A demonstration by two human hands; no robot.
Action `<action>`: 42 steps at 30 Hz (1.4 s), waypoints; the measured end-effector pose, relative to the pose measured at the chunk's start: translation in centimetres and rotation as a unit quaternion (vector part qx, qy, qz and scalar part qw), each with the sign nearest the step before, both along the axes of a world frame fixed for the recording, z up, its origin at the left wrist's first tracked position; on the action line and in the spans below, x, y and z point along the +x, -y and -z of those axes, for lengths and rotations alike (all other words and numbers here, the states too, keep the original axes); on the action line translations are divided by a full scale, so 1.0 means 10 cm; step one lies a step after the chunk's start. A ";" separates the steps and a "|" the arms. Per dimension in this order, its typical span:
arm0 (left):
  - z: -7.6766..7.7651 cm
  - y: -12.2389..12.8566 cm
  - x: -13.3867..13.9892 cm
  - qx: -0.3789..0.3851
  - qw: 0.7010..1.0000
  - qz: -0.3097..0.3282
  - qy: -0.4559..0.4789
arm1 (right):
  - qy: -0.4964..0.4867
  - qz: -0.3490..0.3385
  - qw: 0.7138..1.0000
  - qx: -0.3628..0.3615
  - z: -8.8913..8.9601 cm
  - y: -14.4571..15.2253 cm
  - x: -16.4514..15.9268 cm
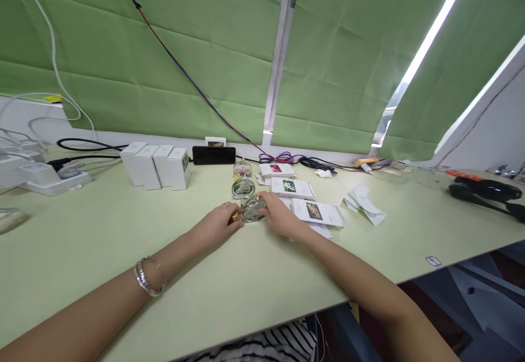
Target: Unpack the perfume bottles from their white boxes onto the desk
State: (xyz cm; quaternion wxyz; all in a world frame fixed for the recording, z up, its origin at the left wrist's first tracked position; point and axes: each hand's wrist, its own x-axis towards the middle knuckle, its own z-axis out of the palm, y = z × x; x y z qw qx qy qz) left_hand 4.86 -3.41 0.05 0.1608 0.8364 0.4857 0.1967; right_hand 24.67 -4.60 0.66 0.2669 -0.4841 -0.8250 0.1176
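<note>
My right hand (278,213) is closed around the right side of a clear glass perfume bottle (252,210), low over the table. Close to its left side, my left hand (225,219) pinches a small gold cap (235,216). Just behind stands a second glass bottle (243,188), and beyond it a third bottle with a pinkish label (242,169). To the right of my right hand lies a flat white box (318,212) with a dark picture. Two similar boxes lie behind it, one with a white-flower picture (292,188), one with a red picture (277,170).
Several upright white boxes (162,166) stand at the left, beside a propped black phone (214,155). Folded white papers (364,204) lie right of the flat boxes. Bundled cables (318,163) run along the wall. A black headset (486,190) rests at far right, a power strip (53,180) at far left.
</note>
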 end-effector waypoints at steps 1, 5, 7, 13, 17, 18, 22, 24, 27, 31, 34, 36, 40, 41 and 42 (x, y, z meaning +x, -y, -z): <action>0.00 0.00 0.01 0.002 1.000 -0.001 -0.001 | -0.007 0.002 1.000 0.003 0.01 -0.01 0.01; 0.02 -0.01 0.02 0.017 1.000 -0.001 -0.010 | -0.037 -0.004 0.999 0.017 0.07 -0.03 0.02; 0.02 -0.02 0.03 0.022 1.000 -0.002 -0.010 | -0.049 -0.009 0.999 0.017 0.08 -0.02 0.03; 0.05 -0.03 0.01 0.032 0.999 0.007 -0.005 | -0.072 0.034 0.995 -0.065 -0.02 0.10 0.07; 0.06 -0.03 0.01 0.032 0.999 0.010 -0.005 | -0.115 0.012 0.992 -0.043 -0.14 0.15 0.15; 0.06 -0.03 0.01 0.031 0.999 0.009 -0.006 | -0.121 -0.016 0.992 -0.031 -0.16 0.16 0.17; 0.05 -0.02 0.01 0.021 1.000 0.005 -0.001 | -0.089 -0.097 0.988 -0.080 -0.15 0.14 0.20; 0.05 -0.03 0.01 0.017 1.000 0.006 0.000 | -0.067 -0.083 0.990 -0.090 -0.11 0.13 0.19; 0.06 -0.05 0.00 0.016 1.000 0.013 0.002 | -0.059 -0.058 0.994 -0.074 -0.05 0.08 0.17; 0.04 -0.05 0.01 0.011 1.000 0.027 0.010 | -0.075 -0.021 0.993 -0.084 -0.02 0.02 0.17; 0.04 -0.05 0.02 -0.013 0.999 0.028 0.030 | -0.088 -0.026 0.994 -0.065 0.00 -0.01 0.16; 0.04 -0.06 0.02 -0.029 0.998 0.021 0.045 | -0.082 -0.033 0.995 -0.041 0.01 -0.03 0.16; 0.05 -0.07 0.01 -0.036 0.998 0.016 0.049 | -0.079 -0.028 0.996 -0.043 0.04 -0.05 0.15; 0.05 -0.07 0.00 -0.037 0.998 0.019 0.049 | -0.079 -0.025 0.995 -0.050 0.04 -0.04 0.15; 0.05 -0.07 0.00 -0.037 0.998 0.022 0.049 | -0.075 -0.021 0.996 -0.054 0.03 -0.04 0.15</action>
